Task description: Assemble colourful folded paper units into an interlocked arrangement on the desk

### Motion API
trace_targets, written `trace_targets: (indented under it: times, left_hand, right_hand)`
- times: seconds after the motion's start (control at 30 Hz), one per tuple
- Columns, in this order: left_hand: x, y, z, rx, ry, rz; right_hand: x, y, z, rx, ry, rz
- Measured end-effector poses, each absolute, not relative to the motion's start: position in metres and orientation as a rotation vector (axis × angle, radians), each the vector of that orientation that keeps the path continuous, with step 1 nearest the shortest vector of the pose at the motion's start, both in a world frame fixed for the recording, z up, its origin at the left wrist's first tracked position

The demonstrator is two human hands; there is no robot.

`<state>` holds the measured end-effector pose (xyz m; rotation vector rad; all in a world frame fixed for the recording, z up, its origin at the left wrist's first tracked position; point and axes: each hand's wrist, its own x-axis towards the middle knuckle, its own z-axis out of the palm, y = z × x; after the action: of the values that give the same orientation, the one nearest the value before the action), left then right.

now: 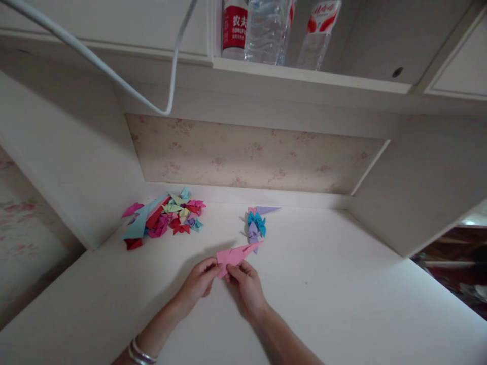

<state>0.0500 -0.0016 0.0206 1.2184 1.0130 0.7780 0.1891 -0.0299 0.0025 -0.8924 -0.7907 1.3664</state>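
Observation:
A folded pink paper plane [238, 253] is held between my two hands just above the white desk, its long point aimed to the right. My left hand [201, 278] pinches its blunt left end between thumb and fingers. From below, my right hand [245, 284] grips the lower edge, with the thumb on top. Just past the point lies a small group of folded paper pieces: a blue paper flower [257, 223], a light purple folded piece [253, 233] and a purple pointed paper [267, 210]. The fingertips under the pink paper are partly hidden.
At the back left of the desk [327, 304] lies a pile of colourful folded papers [163, 215], with a long light-blue paper plane [146, 215] on it. Overhead, a shelf [312, 76] holds plastic bottles [266, 33]. A white cable [114, 76] hangs at the upper left.

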Motion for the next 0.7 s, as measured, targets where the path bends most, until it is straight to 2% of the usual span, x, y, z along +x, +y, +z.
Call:
trace_targets:
  times: [0.7]
  left_hand:
    - [0.0463, -0.0024, 0.0204, 1.147, 0.984, 0.746]
  right_hand:
    - [0.1884, -0.0299, 0.002, -0.975, -0.752, 1.325]
